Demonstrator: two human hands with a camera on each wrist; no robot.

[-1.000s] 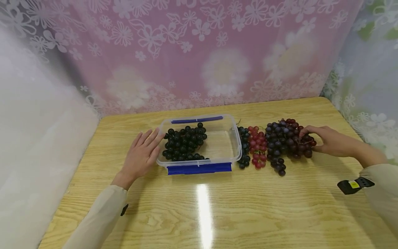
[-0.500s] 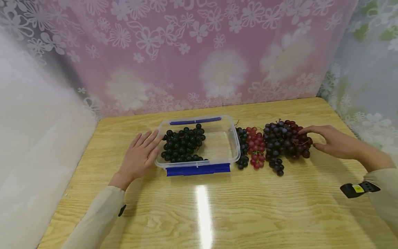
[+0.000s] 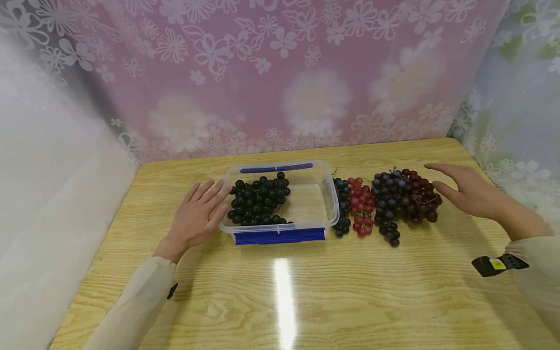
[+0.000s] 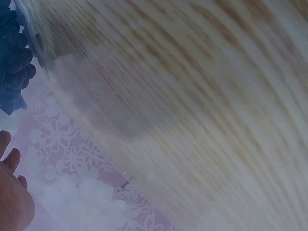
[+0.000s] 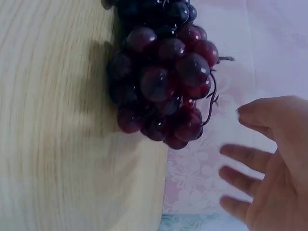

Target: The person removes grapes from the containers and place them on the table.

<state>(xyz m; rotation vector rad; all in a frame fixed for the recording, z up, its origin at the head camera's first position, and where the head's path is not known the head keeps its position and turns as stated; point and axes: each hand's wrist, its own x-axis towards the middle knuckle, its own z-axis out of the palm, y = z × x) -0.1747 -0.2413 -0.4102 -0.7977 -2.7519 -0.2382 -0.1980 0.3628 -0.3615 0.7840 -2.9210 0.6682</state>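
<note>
My left hand [image 3: 195, 218] lies with straight fingers against the left wall of a clear plastic box [image 3: 311, 224] with blue clips. Inside that box, on its left side, rests a bunch of black grapes [image 3: 259, 198]. My right hand [image 3: 471, 192] hovers with fingers spread, holding nothing, just right of a dark red grape bunch [image 3: 422, 199]. In the right wrist view a gap shows between the fingers and those red grapes [image 5: 168, 82] with their curled stem. Left of them lie dark purple grapes [image 3: 388, 194], bright red grapes [image 3: 361, 204] and blue-black grapes [image 3: 342, 214], the last close by the box.
A wood-grain table [image 3: 227, 301] carries everything. Behind it hangs a pink floral curtain [image 3: 262, 97], with a pale sheet [image 3: 52, 160] along the left and a bluish flowered cloth [image 3: 529, 136] at the right. Each sleeve has a black strap at the wrist.
My right fingers have come off the dark red grapes, and the hand has lifted and opened wider. The grapes stay in place on the table. My left hand has hardly moved.
</note>
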